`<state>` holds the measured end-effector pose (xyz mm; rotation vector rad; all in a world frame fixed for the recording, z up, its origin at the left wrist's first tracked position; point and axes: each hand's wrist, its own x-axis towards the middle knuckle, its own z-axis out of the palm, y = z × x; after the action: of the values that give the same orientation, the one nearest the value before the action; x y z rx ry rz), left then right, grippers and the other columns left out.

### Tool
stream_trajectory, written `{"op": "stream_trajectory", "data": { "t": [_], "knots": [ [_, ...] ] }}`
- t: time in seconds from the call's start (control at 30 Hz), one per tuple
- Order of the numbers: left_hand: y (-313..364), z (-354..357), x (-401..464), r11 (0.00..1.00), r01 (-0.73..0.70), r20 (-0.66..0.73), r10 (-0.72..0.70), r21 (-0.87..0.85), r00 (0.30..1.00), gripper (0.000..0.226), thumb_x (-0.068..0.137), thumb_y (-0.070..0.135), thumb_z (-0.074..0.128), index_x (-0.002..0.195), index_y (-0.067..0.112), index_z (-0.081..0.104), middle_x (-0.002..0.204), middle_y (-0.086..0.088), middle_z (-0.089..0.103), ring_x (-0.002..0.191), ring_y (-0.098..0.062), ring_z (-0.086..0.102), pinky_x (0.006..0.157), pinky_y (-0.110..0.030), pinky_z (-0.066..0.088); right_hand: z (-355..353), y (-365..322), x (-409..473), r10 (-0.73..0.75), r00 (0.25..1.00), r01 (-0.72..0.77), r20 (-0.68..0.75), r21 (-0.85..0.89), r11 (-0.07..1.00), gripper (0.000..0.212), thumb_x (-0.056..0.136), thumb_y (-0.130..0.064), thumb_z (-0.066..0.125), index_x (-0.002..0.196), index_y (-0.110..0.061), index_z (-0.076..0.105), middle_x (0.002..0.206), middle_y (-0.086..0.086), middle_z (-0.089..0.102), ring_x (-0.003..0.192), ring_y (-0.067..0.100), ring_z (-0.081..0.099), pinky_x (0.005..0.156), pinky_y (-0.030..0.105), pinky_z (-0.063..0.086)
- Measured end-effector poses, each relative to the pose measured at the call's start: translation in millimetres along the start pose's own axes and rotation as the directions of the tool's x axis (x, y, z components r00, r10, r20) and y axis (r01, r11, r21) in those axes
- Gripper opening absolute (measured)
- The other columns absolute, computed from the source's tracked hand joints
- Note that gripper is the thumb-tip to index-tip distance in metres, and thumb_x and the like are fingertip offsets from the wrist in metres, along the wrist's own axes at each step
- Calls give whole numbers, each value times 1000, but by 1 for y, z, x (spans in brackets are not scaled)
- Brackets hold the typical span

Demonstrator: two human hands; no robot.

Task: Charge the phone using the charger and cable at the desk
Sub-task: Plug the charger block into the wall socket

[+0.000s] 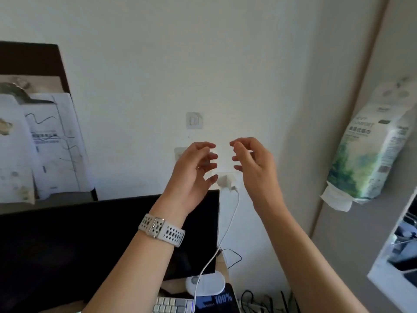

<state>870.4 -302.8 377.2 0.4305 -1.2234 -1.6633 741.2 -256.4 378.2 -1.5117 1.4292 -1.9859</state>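
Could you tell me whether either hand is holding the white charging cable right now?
No: the left hand and right hand are both raised and empty, while the white cable hangs free from the charger in the wall socket.

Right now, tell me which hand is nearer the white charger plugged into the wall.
Left. The left hand has a fingertip almost touching the white charger from its left side. The right hand sits up and to the right, with a visible gap.

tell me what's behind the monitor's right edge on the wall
Just above the dark monitor, a white charger sits on the wall, its white cable dropping past the screen's right edge. The outlet behind the charger is mostly covered, partly by the left hand.
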Motion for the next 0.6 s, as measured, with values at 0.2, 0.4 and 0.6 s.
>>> {"op": "stream_trajectory", "data": {
  "t": [0.2, 0.4, 0.6],
  "knots": [
    [23, -62, -57, 996, -31, -89, 38, 82, 995, 10, 88, 16, 53, 89, 17, 63, 76, -1, 59, 62, -11, 53, 56, -28, 35, 73, -3, -48, 58, 992, -62, 108, 34, 997, 17, 90, -31, 52, 91, -23, 67, 93, -6, 70, 88, 17, 66, 81, 42, 57],
    [60, -134, -116, 991, -40, -167, 62, 129, 984, 15, 87, 28, 54, 96, 19, 61, 83, -1, 60, 70, -12, 54, 63, -30, 39, 160, -28, -92, 44, 971, -76, 234, 129, 989, 20, 91, -32, 50, 94, -25, 68, 94, -11, 69, 88, 9, 65, 71, 25, 54],
    [102, -192, -177, 978, -86, -283, 138, 188, 949, 12, 88, 28, 55, 92, 21, 64, 80, 0, 60, 73, -14, 53, 65, -31, 38, 237, -58, -133, 26, 938, -112, 347, 231, 966, 19, 91, -31, 52, 90, -25, 69, 93, -12, 68, 85, 7, 65, 78, 34, 56]
  ]
}}
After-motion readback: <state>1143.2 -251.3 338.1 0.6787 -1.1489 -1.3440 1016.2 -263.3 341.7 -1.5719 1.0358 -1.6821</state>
